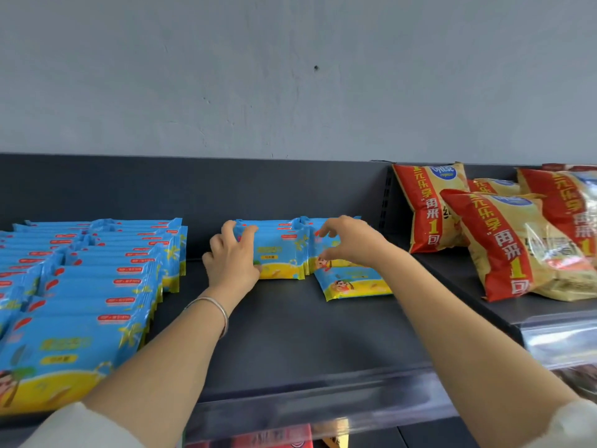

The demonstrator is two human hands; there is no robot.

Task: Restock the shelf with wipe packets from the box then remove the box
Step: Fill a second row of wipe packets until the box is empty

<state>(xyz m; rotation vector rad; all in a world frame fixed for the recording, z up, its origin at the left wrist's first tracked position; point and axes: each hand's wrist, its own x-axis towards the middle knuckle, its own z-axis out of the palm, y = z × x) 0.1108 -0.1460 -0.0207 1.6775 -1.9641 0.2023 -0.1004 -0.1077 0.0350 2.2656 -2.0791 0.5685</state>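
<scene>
Head view: left hand (231, 258) gripped the left end of a short upright row of blue-and-yellow plastic wipe packets (281, 253) at the back of the dark grey metal shelf (290, 334). Right hand (347, 240) was cupped over the neighbouring row (318, 242); grasp could not be told. One loose flat packet (352, 286) lay just in front of that row, long axis across the shelf, nearer the right hand. No box was in view.
</scene>
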